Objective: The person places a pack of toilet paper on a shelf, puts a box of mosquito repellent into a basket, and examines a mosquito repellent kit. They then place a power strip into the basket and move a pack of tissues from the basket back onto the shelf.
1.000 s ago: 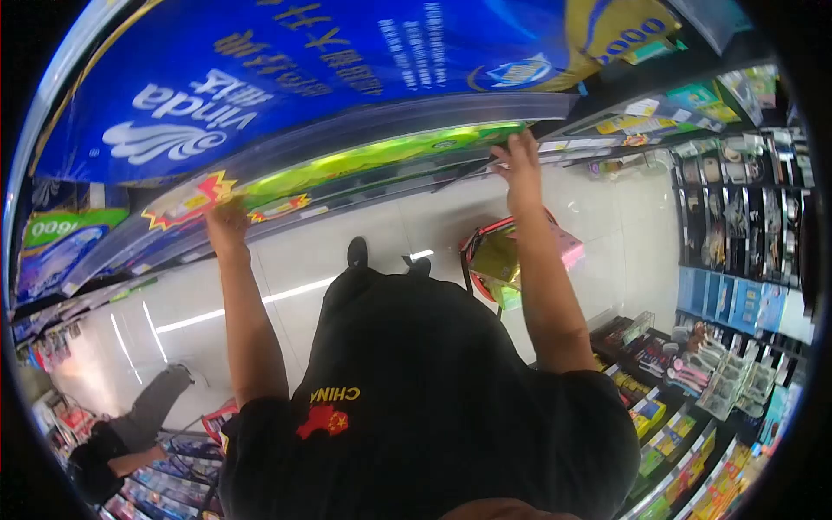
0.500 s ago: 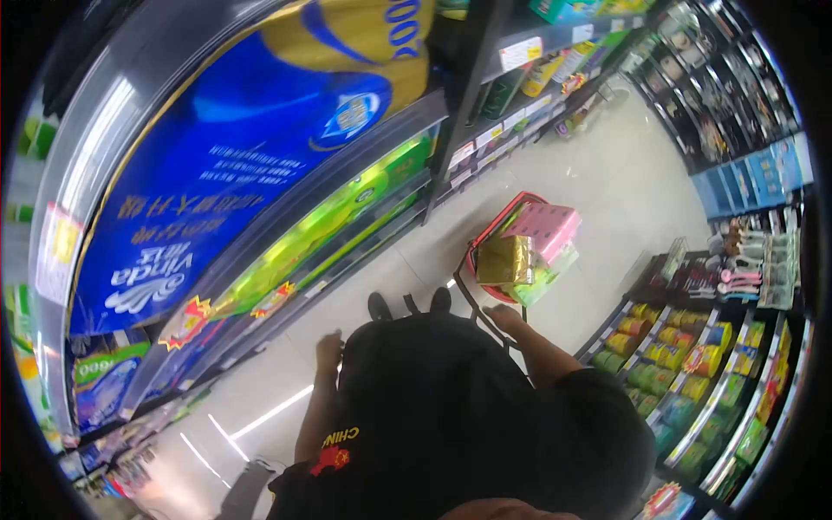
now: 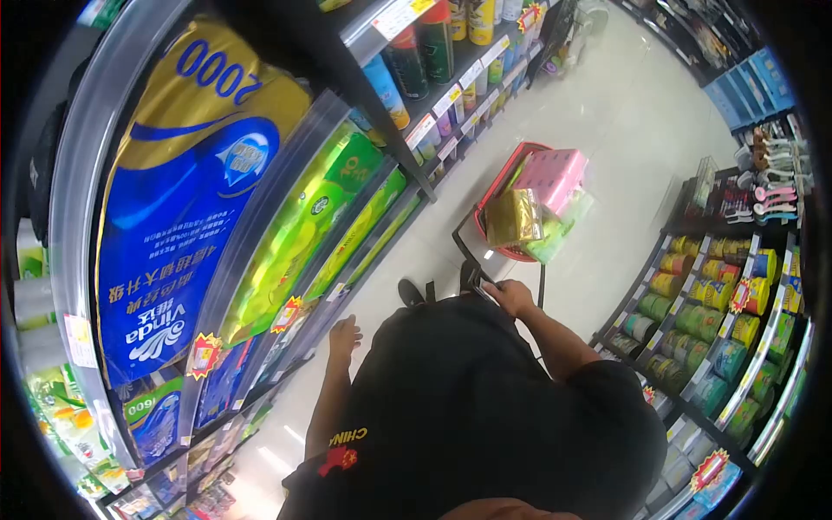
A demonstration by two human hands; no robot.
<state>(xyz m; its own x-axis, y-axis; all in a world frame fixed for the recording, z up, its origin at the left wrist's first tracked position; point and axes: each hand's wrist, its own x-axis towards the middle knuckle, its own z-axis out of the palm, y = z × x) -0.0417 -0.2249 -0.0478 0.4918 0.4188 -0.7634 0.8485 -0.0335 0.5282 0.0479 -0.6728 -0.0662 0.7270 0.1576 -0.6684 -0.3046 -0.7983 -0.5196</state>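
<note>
apparently towing is in hand: red basket [image 3: 494, 192] above right of centre, right hand [image 3: 515, 298] gripping its black handle [image 3: 464, 246]; left hand [image 3: 345, 338] empty, fingers loosely parted. next probably calls for steady pulling.

Right hand [image 3: 511, 297] covers part of the basket handle [image 3: 464, 247] – its finger ends can't be made out. Floor of the red basket [image 3: 497, 185] hidden under the gold pack [image 3: 512, 218] and pink pack [image 3: 552, 176]. Black shirt [image 3: 494, 399] blocks the legs. Yellow can [image 3: 481, 22] cut by upper edge. Blue pack [image 3: 195, 208]: finest white lines too small to read – likewise the price tag [image 3: 404, 12].
</note>
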